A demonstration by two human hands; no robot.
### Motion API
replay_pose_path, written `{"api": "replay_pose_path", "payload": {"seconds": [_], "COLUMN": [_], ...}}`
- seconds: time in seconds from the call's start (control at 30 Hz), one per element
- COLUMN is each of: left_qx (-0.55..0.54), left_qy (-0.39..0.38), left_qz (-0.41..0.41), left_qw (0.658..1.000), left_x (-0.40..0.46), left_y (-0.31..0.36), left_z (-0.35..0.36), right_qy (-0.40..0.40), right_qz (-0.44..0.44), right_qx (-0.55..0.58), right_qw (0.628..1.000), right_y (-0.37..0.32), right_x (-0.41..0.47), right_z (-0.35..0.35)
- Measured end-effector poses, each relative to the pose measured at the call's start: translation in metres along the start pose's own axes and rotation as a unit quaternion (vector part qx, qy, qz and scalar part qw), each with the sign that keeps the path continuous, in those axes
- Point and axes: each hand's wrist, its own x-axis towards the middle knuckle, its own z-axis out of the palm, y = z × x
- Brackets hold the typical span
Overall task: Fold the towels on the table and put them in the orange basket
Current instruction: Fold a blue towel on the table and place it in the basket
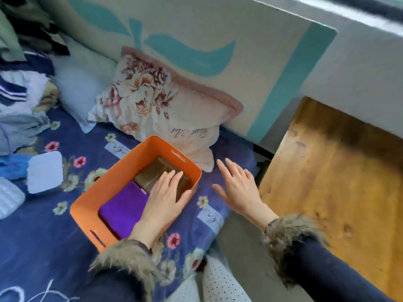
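The orange basket [122,171] sits on a blue floral bedspread. Inside it lie a folded purple towel [122,209] at the near end and a folded olive-brown towel [156,174] at the far end. My left hand [166,197] reaches into the basket and presses flat on the brown towel with straight fingers. My right hand [237,188] hovers just right of the basket, fingers spread, holding nothing. A white folded cloth [45,172] and a blue cloth [14,166] lie on the bedspread to the left.
A floral pillow [157,101] and a pale blue pillow [76,88] lean against the headboard behind the basket. Piled clothes [19,88] fill the far left. A wooden table [340,182] stands at the right, past the bed edge.
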Motion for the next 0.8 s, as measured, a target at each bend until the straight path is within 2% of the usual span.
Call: {"api": "replay_pose_path", "payload": {"seconds": [0.17,0.37,0.57,0.7,0.8], "left_qx": [0.08,0.141,0.124,0.089,0.078], "left_qy": [-0.06,-0.104,-0.113,-0.157,-0.19], "left_qz": [0.18,0.377,0.538,0.61,0.666], "left_qw": [0.979,0.91,0.826,0.772,0.717], "left_x": [0.006,-0.017,-0.115,-0.205,-0.284], "left_y": [0.065,0.181,0.288,0.342,0.374], "left_z": [0.008,0.037,0.09,0.133,0.163], "right_qy": [0.058,0.12,0.148,0.167,0.184], "right_qz": [0.153,0.324,0.48,0.57,0.631], "right_qx": [0.03,0.051,0.066,0.073,0.078], "right_qw": [0.986,0.937,0.862,0.801,0.749], "right_y": [0.049,0.1,0.112,0.094,0.072], "right_x": [-0.087,-0.227,-0.398,-0.517,-0.61], "right_z": [-0.013,-0.019,-0.013,0.001,0.012]}}
